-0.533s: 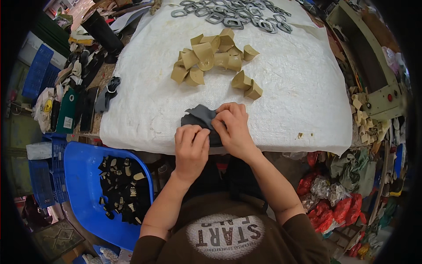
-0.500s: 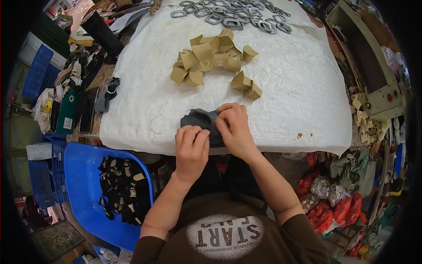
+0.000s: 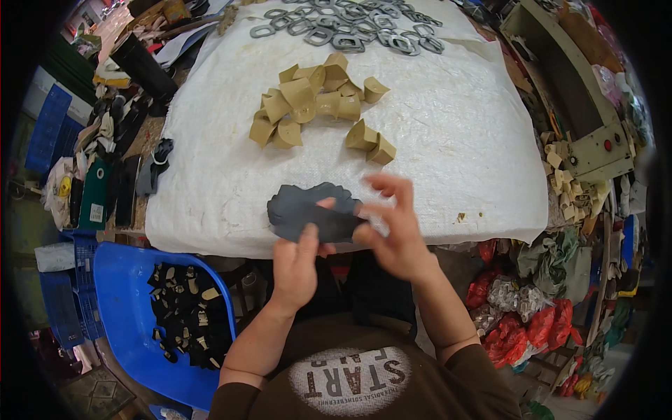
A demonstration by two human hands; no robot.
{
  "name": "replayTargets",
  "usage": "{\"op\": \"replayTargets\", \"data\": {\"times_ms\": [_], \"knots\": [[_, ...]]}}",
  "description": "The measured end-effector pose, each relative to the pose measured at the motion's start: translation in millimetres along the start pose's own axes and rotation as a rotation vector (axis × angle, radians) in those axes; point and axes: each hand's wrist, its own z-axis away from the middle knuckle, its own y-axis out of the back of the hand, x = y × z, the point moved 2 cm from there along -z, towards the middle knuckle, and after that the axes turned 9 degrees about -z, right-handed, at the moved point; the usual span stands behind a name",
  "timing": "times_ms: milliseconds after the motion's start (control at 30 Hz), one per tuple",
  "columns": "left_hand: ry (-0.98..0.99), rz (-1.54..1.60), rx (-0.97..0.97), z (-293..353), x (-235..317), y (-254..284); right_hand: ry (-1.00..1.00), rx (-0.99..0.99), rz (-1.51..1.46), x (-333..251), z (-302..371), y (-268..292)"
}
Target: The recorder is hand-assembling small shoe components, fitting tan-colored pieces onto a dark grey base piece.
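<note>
My left hand (image 3: 297, 264) pinches the near edge of a dark grey, soft sheet-like piece (image 3: 311, 213) with a wavy far edge, thumb on top and other fingers partly hidden beneath. The piece lies spread at the front of the white-covered table (image 3: 448, 168). At its right end is my right hand (image 3: 399, 227), smeared by motion, with fingers spread apart and the thumb near the piece's edge. Beyond the hands stand two tan curved pieces (image 3: 371, 141), and behind them a heap of similar tan pieces (image 3: 297, 98).
Grey ring-shaped parts (image 3: 346, 26) cover the table's far end. A blue tub (image 3: 115, 308) with small dark pieces stands at lower left. A metal frame (image 3: 595, 105) with a red button is at right, above red plastic bags (image 3: 542, 325). Clutter lines the left side.
The dark grey piece, bunched between both hands before, is now spread flatter. My right hand has come off it to the right with its fingers opened. The whole view has shifted slightly.
</note>
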Motion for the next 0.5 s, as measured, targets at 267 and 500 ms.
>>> {"op": "replayTargets", "data": {"times_ms": [267,500], "knots": [[0.168,0.535,-0.029,6.3,-14.7,-8.7,-0.501,0.278,0.703,91.7,-8.9,10.1],[0.207,0.547,-0.027,10.2,-12.8,-6.5,-0.387,-0.098,0.857,63.3,-22.9,29.2]]}}
